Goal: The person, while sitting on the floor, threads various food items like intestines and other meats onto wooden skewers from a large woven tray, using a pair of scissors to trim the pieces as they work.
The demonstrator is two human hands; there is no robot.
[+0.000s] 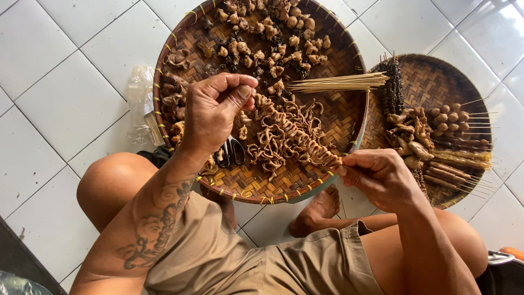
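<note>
At the centre of the frame a skewer of folded intestine pieces [292, 134] runs diagonally from upper left to lower right, held at both ends. The left hand [215, 109], left of centre, pinches the upper end between thumb and curled fingers, knuckles toward the camera. The right hand [376, 175], at lower right of centre, grips the lower end of the skewer with thumb and fingertips closed on the stick.

Beneath both hands lies a large round woven bamboo tray [338, 112], filling the upper middle of the frame. Its far part holds a heap of small brown offal chunks [273, 33]; darker curled pieces [173, 93] sit along its left rim. A bundle of bare bamboo skewers [338, 82] lies across the tray's right side, tips pointing right. A pair of black-handled scissors [232, 153] rests on the weave just below the left hand.

At the right of the frame a smaller woven tray [436, 71] carries finished skewers [453, 136]: round balls, dark strips and pale folded meats, their sticks pointing right.

A clear plastic bag [141, 104] lies on the white tiled floor [54, 82] beside the big tray's left rim. The person sits with bare knees spread, khaki shorts [262, 262] at the bottom, and one bare foot [319, 210] under the tray's near edge.
</note>
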